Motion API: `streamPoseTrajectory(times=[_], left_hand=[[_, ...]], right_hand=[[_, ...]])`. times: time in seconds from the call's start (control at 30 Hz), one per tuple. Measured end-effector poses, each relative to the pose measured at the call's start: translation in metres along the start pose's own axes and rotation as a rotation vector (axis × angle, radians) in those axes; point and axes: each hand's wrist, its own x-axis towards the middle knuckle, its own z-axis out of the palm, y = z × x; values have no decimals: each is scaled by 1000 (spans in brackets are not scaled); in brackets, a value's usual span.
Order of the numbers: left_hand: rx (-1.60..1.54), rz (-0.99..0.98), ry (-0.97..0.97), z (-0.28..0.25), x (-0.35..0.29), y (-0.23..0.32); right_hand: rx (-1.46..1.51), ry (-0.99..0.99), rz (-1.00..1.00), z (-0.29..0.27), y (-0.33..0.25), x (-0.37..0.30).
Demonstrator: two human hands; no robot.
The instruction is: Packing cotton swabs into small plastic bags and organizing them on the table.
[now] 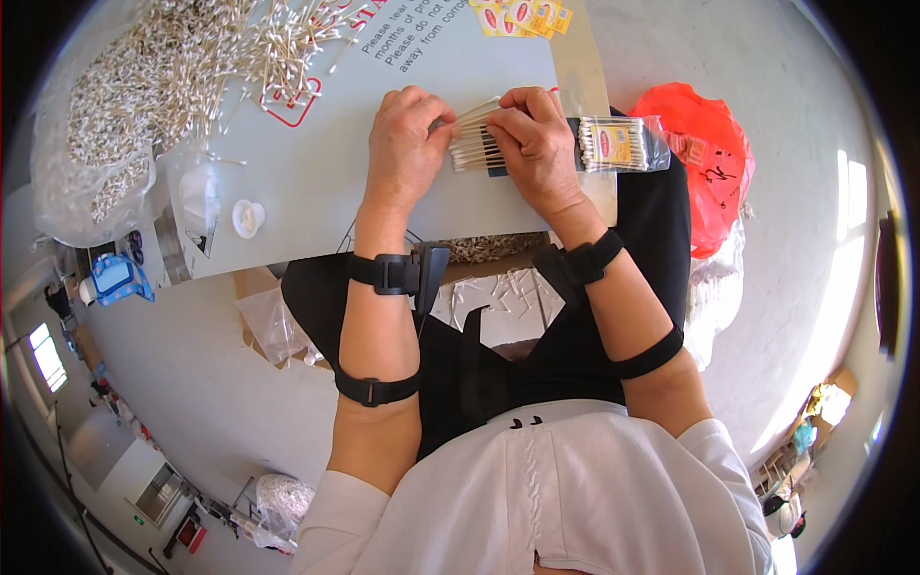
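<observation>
Between my hands, a row of white-tipped cotton swabs [471,150] lies side by side on a dark strip at the table's near right. My left hand [407,144] pinches the left ends of a few swabs, fingers closed. From the right, my right hand [537,149] has thumb and fingertips closed on the other ends, hiding part of the row. Just right of it sits a clear pack of swabs [586,146] with a yellow label card [613,146], close to the table's right edge.
A large heap of loose swabs [163,77] spills from a clear plastic bag at the far left. Yellow label cards [522,17] lie at the far edge. A small white cup [247,218] stands near left. A red plastic bag [709,163] hangs beyond the right edge.
</observation>
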Motion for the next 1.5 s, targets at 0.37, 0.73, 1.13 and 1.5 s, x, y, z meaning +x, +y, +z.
streamPoseTrajectory(times=[0.37, 0.73, 1.13, 1.5], left_hand=[[75, 109, 167, 7, 2, 1], [364, 113, -70, 37, -35, 32], [312, 73, -63, 37, -34, 27], [-18, 60, 170, 7, -42, 13]], right_hand=[[248, 68, 167, -4, -1, 0], [602, 208, 453, -13, -4, -3], [707, 223, 442, -2, -12, -10], [781, 157, 480, -4, -6, -9]])
